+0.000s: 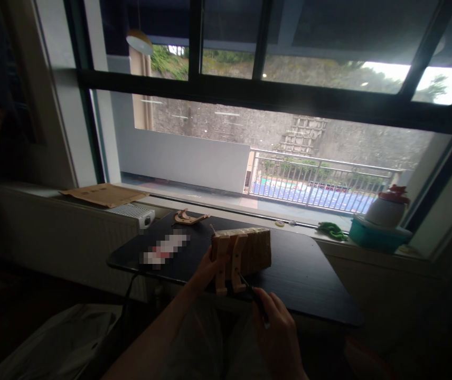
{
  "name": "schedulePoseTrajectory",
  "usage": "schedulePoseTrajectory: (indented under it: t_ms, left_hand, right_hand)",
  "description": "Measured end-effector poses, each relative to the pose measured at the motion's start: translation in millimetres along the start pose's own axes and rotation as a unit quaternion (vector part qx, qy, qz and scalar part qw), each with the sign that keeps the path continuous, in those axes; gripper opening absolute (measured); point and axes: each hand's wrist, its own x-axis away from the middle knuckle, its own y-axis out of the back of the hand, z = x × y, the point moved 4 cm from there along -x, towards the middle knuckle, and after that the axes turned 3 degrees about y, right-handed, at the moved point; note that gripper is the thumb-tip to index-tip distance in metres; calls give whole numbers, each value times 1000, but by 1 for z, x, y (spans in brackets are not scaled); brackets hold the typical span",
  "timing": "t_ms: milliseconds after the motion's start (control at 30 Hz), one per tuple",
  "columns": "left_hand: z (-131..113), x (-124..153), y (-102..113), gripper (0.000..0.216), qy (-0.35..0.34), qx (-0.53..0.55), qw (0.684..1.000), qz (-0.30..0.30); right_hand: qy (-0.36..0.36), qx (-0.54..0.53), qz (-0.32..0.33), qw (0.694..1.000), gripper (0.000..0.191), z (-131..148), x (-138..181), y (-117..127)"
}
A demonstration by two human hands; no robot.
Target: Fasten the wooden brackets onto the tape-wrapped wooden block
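Brown envelope lies beyond and left of left hand. Beyond right hand, off to its right: green cloth beside teal box; reddish-topped container sits on box.

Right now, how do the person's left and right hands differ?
The left hand grips a curved wooden piece in front of the brown box; the right hand grips a dark-handled tool. The left hand is farther forward, the right hand nearer the camera. Both hands are bare.
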Motion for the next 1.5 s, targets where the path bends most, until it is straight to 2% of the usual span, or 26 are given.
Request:
schedulePoseTrajectory:
  t_ms: [200,467,767,900,1300,1500]
  left_hand:
    - [-5,3,-3,64,2,-4,1000,5]
    - [-7,6,-4,68,-1,-21,1000,-11]
    - [-4,5,-3,67,-6,-21,1000,-4]
    - [-4,5,-5,72,-11,-28,1000,-1]
    - [-2,5,-5,68,-20,-29,999,10]
    - [-6,6,-7,67,-17,-26,1000,7]
  right_hand:
    - [14,40,11,999,26,0,-1,3]
    - [32,145,-28,989,32,1,7,5]
    - [33,161,2,986,32,6,4,3]
    - [30,159,-15,987,35,5,7,-1]
    - [-27,139,-12,990,35,-2,12,-7]
    - [-120,82,18,989,25,-12,15,-10]
